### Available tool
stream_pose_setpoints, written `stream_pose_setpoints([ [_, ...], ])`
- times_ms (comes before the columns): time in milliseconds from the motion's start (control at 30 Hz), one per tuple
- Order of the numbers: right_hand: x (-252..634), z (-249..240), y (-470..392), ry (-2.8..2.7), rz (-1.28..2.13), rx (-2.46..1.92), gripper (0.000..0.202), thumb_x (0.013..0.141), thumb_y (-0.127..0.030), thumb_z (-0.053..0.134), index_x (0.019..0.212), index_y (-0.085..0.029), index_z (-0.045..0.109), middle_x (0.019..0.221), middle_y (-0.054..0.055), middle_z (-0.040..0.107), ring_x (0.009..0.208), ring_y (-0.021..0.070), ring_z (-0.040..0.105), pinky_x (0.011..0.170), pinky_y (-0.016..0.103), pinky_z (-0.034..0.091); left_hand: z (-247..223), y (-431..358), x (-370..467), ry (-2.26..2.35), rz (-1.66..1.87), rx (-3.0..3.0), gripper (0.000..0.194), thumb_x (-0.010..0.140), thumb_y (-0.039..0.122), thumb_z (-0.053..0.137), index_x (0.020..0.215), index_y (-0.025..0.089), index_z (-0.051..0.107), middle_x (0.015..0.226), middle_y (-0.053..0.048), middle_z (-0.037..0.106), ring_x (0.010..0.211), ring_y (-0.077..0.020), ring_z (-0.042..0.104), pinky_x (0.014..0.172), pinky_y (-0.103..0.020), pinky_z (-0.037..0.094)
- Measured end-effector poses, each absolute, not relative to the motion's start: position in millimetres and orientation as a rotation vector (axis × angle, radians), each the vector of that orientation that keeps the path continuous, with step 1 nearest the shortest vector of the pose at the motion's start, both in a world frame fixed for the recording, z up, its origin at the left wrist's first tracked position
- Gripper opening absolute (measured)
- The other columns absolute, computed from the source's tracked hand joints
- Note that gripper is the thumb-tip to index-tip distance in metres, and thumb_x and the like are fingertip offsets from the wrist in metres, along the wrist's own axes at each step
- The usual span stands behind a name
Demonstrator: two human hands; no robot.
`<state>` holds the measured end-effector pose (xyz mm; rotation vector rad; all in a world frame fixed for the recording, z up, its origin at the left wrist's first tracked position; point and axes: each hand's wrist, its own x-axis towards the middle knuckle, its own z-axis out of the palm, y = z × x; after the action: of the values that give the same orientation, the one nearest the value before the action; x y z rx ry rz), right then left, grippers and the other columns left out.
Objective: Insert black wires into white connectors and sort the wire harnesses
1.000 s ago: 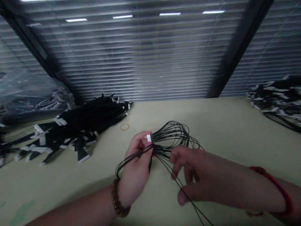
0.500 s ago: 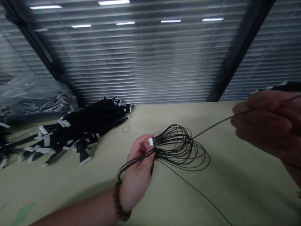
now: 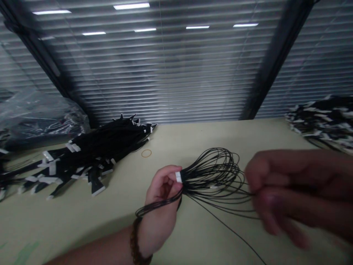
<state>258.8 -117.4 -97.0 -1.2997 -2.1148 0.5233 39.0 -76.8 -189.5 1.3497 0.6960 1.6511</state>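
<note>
A looped bundle of thin black wires with a white connector at its left end is pinched in my left hand. Several of its wires hang back over the wrist, beside a beaded bracelet. To the right, my right hand is closed on wires at the right side of the loops; its fingertips are blurred. A single wire runs from the bundle down to the lower right.
Black cables with white connectors lie piled at the left, beside a clear plastic bag. Another cable pile is at the right. A rubber band lies on the table. Window blinds stand behind.
My right hand has moved left and down from the stretched single wire to the right side of the loops. My left hand keeps its hold. More of the right-hand cable pile shows.
</note>
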Motion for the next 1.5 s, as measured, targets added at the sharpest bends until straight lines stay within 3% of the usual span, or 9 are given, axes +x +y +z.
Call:
stream_pose_setpoints([
  [100,229.6,-103.9,-123.2,-2.272,0.323,-1.301,0.018,0.089,-0.023,0.047,0.074,-0.022,0.055,0.058,-0.005,0.058,0.045,0.0087,0.051,0.042,0.023,0.032,-187.7,-79.2,38.4,0.675,1.654,1.346,0.03,0.08,0.007,0.064,0.098,0.03,0.067,0.074,0.003,0.061,0.065,-0.0079,0.055,0.059,-0.012,0.045],
  [233,218.7,-117.4,-122.2,-2.284,-0.027,-1.224,0.015,0.091,-0.02,0.044,0.082,-0.024,0.055,0.06,-0.005,0.058,0.047,0.0114,0.051,0.045,0.027,0.028,-187.7,-81.0,38.5,0.608,1.629,1.365,0.022,0.084,0.018,0.065,0.101,0.032,0.067,0.075,0.003,0.062,0.064,-0.0071,0.055,0.057,-0.011,0.045],
  [467,222.2,-120.5,-122.6,-2.277,-0.066,-1.187,0.015,0.091,-0.021,0.043,0.081,-0.024,0.053,0.061,-0.006,0.056,0.05,0.0105,0.051,0.048,0.027,0.028,-196.4,-82.3,41.6,0.529,1.625,1.341,0.02,0.088,0.024,0.063,0.105,0.033,0.066,0.08,0.002,0.063,0.07,-0.0069,0.056,0.062,-0.011,0.046],
  [800,223.6,-120.9,-122.1,-2.367,-0.123,-1.099,0.011,0.09,-0.015,0.044,0.083,-0.022,0.049,0.064,-0.005,0.055,0.051,0.011,0.049,0.048,0.028,0.026,-194.4,-81.2,36.5,0.484,1.553,1.385,0.021,0.087,0.026,0.064,0.105,0.035,0.067,0.074,0.003,0.059,0.063,-0.0056,0.052,0.057,-0.01,0.044],
  [1067,211.5,-123.4,-121.4,-2.362,-0.283,-0.962,0.027,0.099,-0.017,0.029,0.091,-0.019,0.055,0.076,-0.001,0.063,0.061,0.0118,0.055,0.057,0.028,0.039,-189.8,-89.2,41.1,0.511,1.546,1.307,0.016,0.084,0.024,0.067,0.099,0.03,0.07,0.071,0.001,0.063,0.06,-0.0071,0.055,0.055,-0.011,0.046],
  [1200,203.4,-123.5,-120.2,-2.414,-0.277,-0.935,0.039,0.099,-0.014,0.023,0.081,-0.018,0.057,0.071,0.0,0.063,0.059,0.0138,0.054,0.055,0.029,0.041,-187.2,-92.3,42.3,0.487,1.499,1.294,0.016,0.083,0.023,0.068,0.097,0.028,0.071,0.069,0.001,0.064,0.056,-0.0066,0.054,0.051,-0.011,0.044],
  [1500,202.6,-123.0,-112.6,-2.392,-0.509,-0.92,0.032,0.093,-0.009,0.031,0.085,-0.015,0.061,0.076,0.004,0.065,0.058,0.0166,0.056,0.054,0.031,0.045,-187.8,-79.1,39.8,0.641,1.489,1.341,0.015,0.082,0.017,0.067,0.094,0.026,0.068,0.074,0.003,0.063,0.066,-0.0071,0.058,0.061,-0.012,0.048],
])
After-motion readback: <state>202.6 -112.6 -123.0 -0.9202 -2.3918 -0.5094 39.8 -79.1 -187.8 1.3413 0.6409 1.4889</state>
